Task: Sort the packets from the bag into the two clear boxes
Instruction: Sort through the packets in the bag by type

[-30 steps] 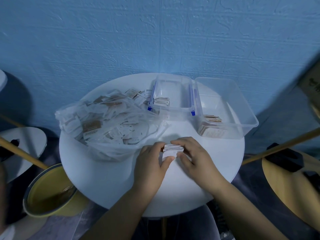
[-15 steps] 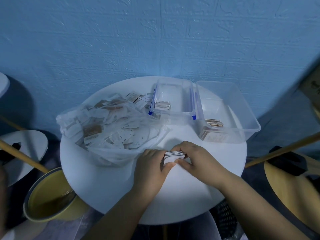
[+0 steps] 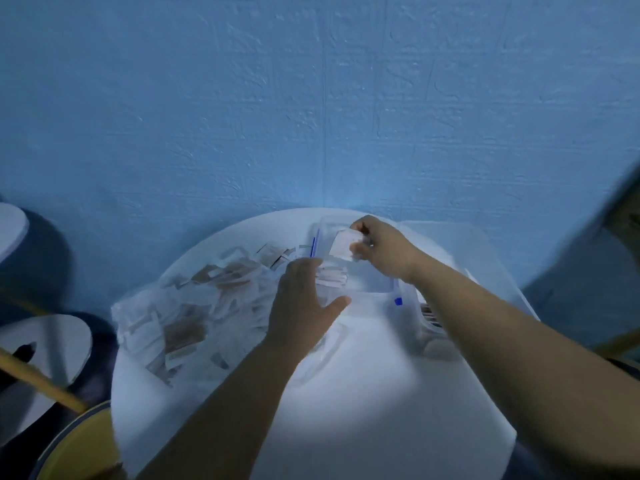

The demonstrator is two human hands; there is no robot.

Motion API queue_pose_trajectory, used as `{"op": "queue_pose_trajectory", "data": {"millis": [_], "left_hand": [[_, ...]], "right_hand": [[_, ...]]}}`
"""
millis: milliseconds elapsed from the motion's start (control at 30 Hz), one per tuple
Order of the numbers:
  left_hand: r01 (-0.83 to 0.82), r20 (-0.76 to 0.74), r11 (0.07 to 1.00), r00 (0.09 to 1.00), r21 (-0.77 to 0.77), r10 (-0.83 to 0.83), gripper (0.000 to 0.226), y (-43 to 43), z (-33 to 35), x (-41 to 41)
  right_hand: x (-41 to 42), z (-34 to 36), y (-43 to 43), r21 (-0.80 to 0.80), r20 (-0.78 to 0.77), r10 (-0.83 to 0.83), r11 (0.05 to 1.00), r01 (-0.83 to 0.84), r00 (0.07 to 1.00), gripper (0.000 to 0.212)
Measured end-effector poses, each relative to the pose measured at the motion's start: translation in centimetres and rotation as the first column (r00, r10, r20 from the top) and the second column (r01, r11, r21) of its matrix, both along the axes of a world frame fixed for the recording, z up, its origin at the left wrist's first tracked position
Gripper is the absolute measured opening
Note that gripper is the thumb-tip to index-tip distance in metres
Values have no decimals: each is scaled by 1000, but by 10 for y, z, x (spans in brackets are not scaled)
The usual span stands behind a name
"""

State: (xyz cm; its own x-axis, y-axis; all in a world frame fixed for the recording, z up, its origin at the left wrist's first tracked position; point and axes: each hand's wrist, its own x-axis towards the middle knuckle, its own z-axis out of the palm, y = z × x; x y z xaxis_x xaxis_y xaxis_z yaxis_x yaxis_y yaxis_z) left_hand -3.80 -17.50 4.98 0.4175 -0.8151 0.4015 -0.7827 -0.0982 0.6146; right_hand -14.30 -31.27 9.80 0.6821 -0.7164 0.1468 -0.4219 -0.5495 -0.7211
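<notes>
Over clear box, packets seemingly tilted

Left hand, right hand: two; small box, large box: two; bag one; packets too blurred.

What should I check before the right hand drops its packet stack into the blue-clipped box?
1. Right hand grips the packet stack: ok.
2. Stack hangs over the blue-clipped box: ok.
3. Box lid off: ok.
4. Left hand clear of the drop spot: cannot tell; its fingers lie at the box's left edge.
5. Stack matches the packets already in the box: cannot tell, blurred.
</notes>
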Motion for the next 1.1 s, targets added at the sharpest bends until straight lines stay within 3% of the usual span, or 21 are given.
{"op": "queue_pose_trajectory", "data": {"millis": [167, 367, 600, 733, 967, 1100], "left_hand": [[7, -47, 1000, 999, 5, -7, 68, -10, -19, 7], [-15, -96, 999, 995, -52, 10, 62, -11, -23, 7], [-16, -160, 997, 987, -76, 4, 63, -11, -27, 5], [-22, -222, 998, 975, -53, 10, 65, -9, -28, 4], [-27, -222, 999, 975, -27, 21, 66, -8, -30, 5], [-19, -175, 998, 985, -60, 9, 60, -6, -24, 5]], "right_hand": [[38, -26, -33, -33, -171, -80, 997, 76, 982, 26], [55, -35, -39, 24, -354, -9, 1000, 18, 935, 27], [48, -26, -45, 380, -280, 188, 922, -71, 941, 13], [41, -21, -47, 495, -258, 229, 865, -75, 938, 24], [41, -27, -47, 418, -277, 201, 906, -70, 940, 22], [40, -25, -42, 298, -324, 199, 949, -99, 925, 21]]}}
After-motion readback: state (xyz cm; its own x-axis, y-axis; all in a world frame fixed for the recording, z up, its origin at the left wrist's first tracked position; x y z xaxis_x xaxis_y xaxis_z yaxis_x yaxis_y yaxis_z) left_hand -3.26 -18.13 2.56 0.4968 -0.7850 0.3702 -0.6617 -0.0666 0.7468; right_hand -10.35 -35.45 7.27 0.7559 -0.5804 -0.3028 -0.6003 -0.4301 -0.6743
